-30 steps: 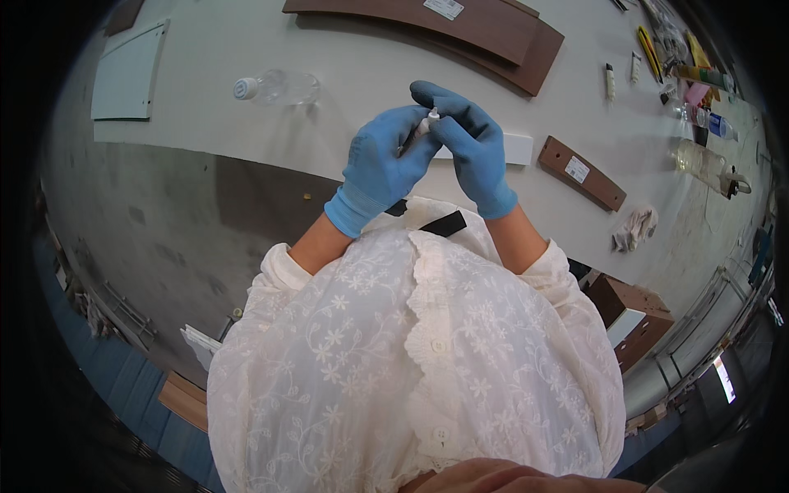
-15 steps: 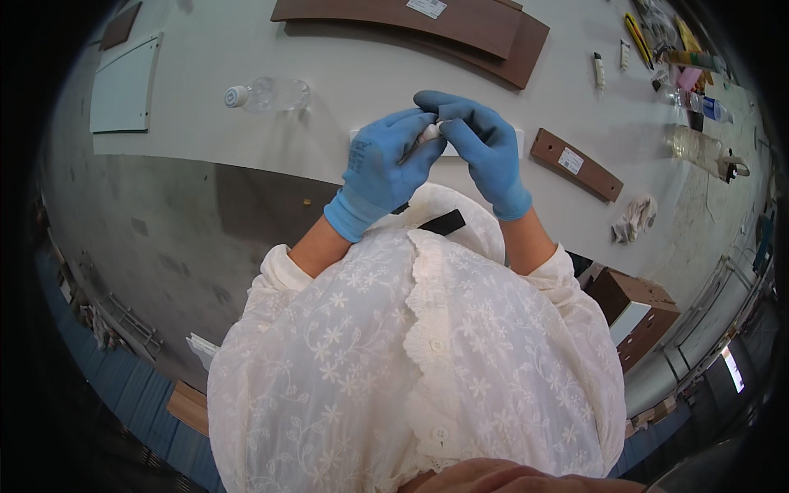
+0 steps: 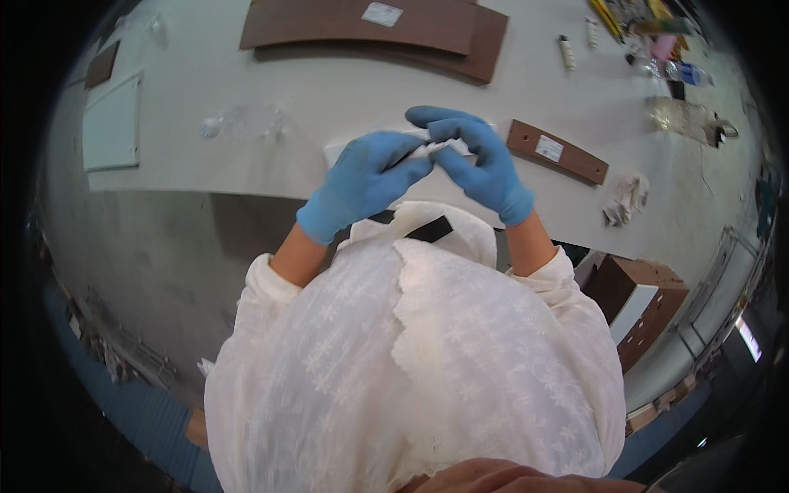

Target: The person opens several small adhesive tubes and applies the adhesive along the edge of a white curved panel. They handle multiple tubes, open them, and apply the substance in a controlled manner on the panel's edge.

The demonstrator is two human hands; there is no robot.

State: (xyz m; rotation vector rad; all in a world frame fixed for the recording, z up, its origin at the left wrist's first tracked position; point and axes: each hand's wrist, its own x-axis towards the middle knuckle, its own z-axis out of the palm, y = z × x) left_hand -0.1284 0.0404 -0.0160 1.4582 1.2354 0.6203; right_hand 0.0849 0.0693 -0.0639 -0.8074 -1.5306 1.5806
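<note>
My left hand [image 3: 359,177], in a blue glove, is closed around a small white thing [image 3: 427,150] in front of my chest. My right hand [image 3: 485,164], gloved alike, pinches the other end between thumb and fingers. The white thing looks soft or crumpled; most of it is hidden by the gloves, so its kind does not show. Behind and below the hands lies a narrow white panel [image 3: 332,153] at the table's near side. Just right of my right hand is a brown wooden strip [image 3: 567,156] with holes and a white label.
Curved brown boards [image 3: 362,29] lie stacked at the far side of the white table [image 3: 197,74]. A clear bottle [image 3: 246,122] rests on its side at left. At right are small tubes [image 3: 568,52], a crumpled cloth [image 3: 628,200] and a clear bottle [image 3: 682,119]. Brown panels [image 3: 645,304] stand below right.
The view has shifted, so the table's things sit differently in the picture. My hands remain together on the white thing, with the left wrist lower and farther left in view.
</note>
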